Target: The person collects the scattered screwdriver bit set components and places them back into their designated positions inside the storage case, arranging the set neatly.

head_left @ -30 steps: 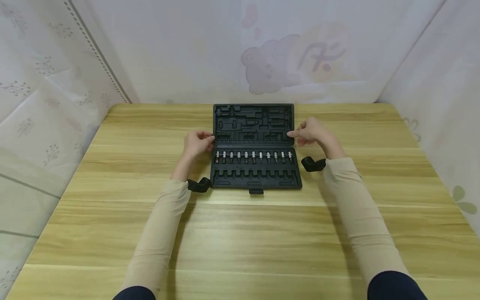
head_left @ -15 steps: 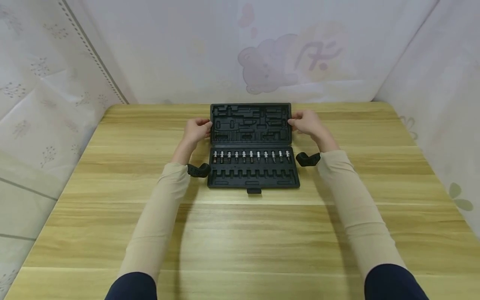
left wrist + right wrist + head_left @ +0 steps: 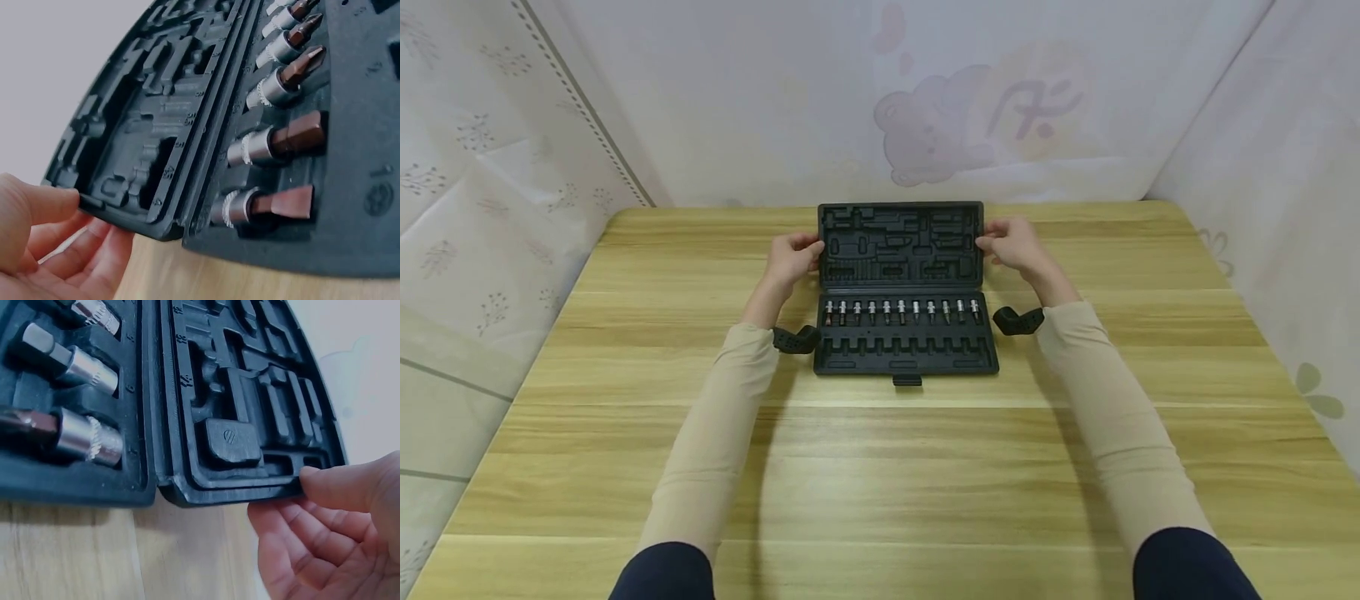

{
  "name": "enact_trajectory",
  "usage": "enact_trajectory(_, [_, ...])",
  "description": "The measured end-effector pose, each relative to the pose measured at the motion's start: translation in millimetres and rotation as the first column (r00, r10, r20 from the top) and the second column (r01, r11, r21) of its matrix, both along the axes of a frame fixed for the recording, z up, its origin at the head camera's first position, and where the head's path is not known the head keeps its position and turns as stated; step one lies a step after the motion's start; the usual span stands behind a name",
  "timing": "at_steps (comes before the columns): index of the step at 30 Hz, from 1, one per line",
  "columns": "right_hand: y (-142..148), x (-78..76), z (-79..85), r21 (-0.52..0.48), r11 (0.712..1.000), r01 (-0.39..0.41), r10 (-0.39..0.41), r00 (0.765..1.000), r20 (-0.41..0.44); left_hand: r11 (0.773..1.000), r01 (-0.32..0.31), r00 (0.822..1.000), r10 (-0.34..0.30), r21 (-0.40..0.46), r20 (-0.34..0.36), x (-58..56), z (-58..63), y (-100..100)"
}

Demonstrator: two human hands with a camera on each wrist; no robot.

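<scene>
A black plastic case for bit sockets stands unfolded near the table's far edge. Its lid [image 3: 901, 246] is at the back and its base [image 3: 906, 362] in front, latch toward me. One row of silver bit sockets [image 3: 887, 312] sits in the base; slotted, cross and hex tips show in the left wrist view. My left hand [image 3: 790, 260] pinches the lid's left edge, thumb [image 3: 53, 203] on the rim and fingers below. On the right edge, my right hand [image 3: 1017, 247] grips likewise, thumb [image 3: 334, 484] on top. The lid is lifted at a tilt in both wrist views.
The wooden table [image 3: 895, 483] extends in front and to both sides. A pale patterned curtain [image 3: 737, 108] rises right behind the lid, with more cloth at left and right. Black wrist mounts [image 3: 1019, 322] sit close beside the case's base.
Both hands have moved up along the lid's sides, away from the hinge. My right fingers, earlier at the lid's lower right corner, now hold its edge. The lid's far edge appears slightly higher.
</scene>
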State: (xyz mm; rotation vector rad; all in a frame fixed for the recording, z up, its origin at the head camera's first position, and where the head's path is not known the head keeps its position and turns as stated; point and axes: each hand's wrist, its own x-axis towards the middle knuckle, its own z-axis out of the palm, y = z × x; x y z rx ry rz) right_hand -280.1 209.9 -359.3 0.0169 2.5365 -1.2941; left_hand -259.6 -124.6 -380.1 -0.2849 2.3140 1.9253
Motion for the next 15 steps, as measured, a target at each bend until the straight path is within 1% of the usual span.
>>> enact_trajectory(3, [2.7,3.2,0.6,-0.018,1.0,-0.009,0.008,0.999,-0.038,0.999,0.028,0.997,-0.03,-0.02,-0.066,2.2,-1.0,-2.4])
enact_trajectory(6, [5.9,6.3,0.0,-0.021,1.0,-0.02,0.018,0.996,-0.093,0.997,0.068,0.987,-0.074,-0.045,-0.142,4.9,-2.1,-5.2])
enact_trajectory(11, [9.4,12.2,-2.0,-0.023,0.999,-0.028,0.023,0.981,-0.191,0.988,0.126,0.956,-0.144,-0.087,-0.254,9.9,-4.2,-10.4])
enact_trajectory(15, [11.4,17.7,-4.1,-0.024,0.999,-0.038,0.03,0.959,-0.283,0.984,0.148,0.935,-0.17,-0.095,-0.31,15.1,-4.9,-14.2])
